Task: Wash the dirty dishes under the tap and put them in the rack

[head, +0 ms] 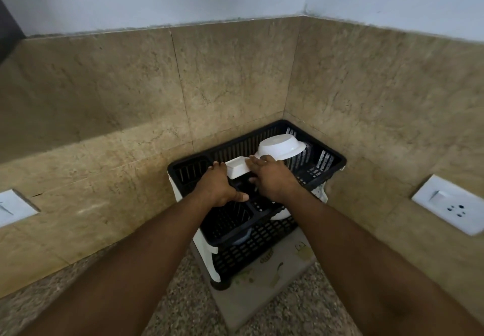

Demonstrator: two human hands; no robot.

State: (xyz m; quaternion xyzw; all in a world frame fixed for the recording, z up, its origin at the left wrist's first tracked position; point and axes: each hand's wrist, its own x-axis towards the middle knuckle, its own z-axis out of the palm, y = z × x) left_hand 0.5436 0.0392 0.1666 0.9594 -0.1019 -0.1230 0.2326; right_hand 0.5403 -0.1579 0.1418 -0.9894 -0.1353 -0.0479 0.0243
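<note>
A black two-tier dish rack with white legs stands in the corner of the counter. A white bowl lies upside down and tilted in its upper tier. In front of the bowl, a small white rectangular dish is held over the upper tier between both hands. My left hand grips its left end, thumb curled low. My right hand holds its right end, fingers over the top. Other white dishes show partly in the lower tier.
The rack sits on a grey mat on a speckled granite counter. Beige stone walls close the corner behind and to the right. A white switch and socket plate is on the right wall, another plate at far left.
</note>
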